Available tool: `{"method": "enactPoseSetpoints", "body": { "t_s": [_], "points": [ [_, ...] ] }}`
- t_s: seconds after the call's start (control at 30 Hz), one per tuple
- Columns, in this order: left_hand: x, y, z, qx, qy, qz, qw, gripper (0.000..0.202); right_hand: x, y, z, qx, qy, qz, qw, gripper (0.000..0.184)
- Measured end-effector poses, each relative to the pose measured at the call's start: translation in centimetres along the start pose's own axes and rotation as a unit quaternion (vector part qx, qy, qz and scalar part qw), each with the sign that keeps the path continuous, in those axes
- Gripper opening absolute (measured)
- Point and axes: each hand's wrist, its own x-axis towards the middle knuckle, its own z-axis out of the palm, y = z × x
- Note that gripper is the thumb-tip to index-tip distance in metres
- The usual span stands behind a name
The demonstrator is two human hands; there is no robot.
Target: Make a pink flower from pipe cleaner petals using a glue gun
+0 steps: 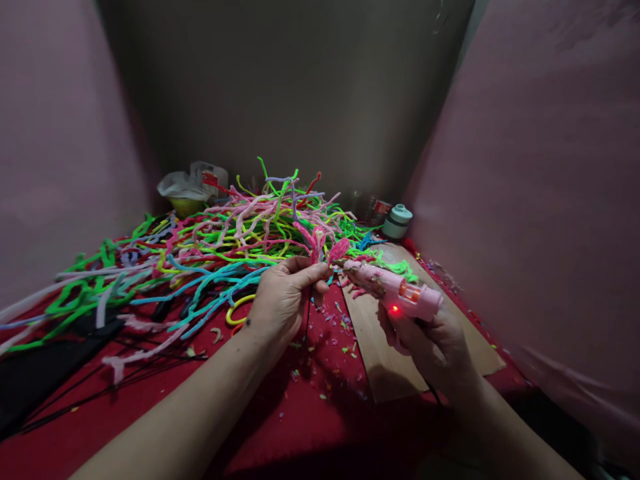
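Between the thumb and fingers of my left hand [286,293] is a pink pipe-cleaner flower [318,244], its petals standing up above the fingertips. A thin dark stem runs down below that hand. My right hand [433,340] is wrapped around the handle of a pink hot glue gun [395,287], whose small red light glows. The gun's nozzle, stained with brownish residue, points left and sits right beside the flower's base. Whether the tip touches the flower I cannot tell.
A large tangled heap of colourful pipe cleaners [240,230] spreads behind and left. At right lies a tan board [375,347] on the red cloth [280,427], which is strewn with scraps. A pale green jar [397,221] and a plastic-wrapped bowl [185,195] stand at the back.
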Motion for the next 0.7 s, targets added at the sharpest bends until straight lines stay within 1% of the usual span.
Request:
{"method": "enactPoseSetpoints", "body": {
  "t_s": [0.1, 0.17, 0.33, 0.43, 0.7],
  "points": [
    [0.04, -0.16, -0.09, -0.001, -0.004, 0.000, 1.000, 0.021, -0.04, -0.40, 0.13, -0.112, -0.003, -0.023, 0.993, 0.039],
    [0.09, -0.24, -0.13, 0.001, -0.004, -0.001, 1.000, 0.020, -0.04, -0.59, 0.17, -0.143, -0.006, -0.017, 0.990, 0.041],
    [0.19, -0.25, -0.04, 0.005, -0.006, 0.000, 1.000, 0.019, -0.02, -0.61, 0.18, -0.147, -0.017, -0.040, 0.988, 0.040],
    [0.21, -0.21, -0.01, 0.007, -0.007, -0.001, 1.000, 0.019, -0.14, -0.35, 0.16, -0.140, -0.005, -0.054, 0.989, 0.037],
    [0.14, -0.25, -0.26, 0.006, -0.014, -0.002, 1.000, 0.020, -0.07, -0.35, 0.34, -0.113, -0.002, -0.055, 0.992, 0.040]
  ]
}}
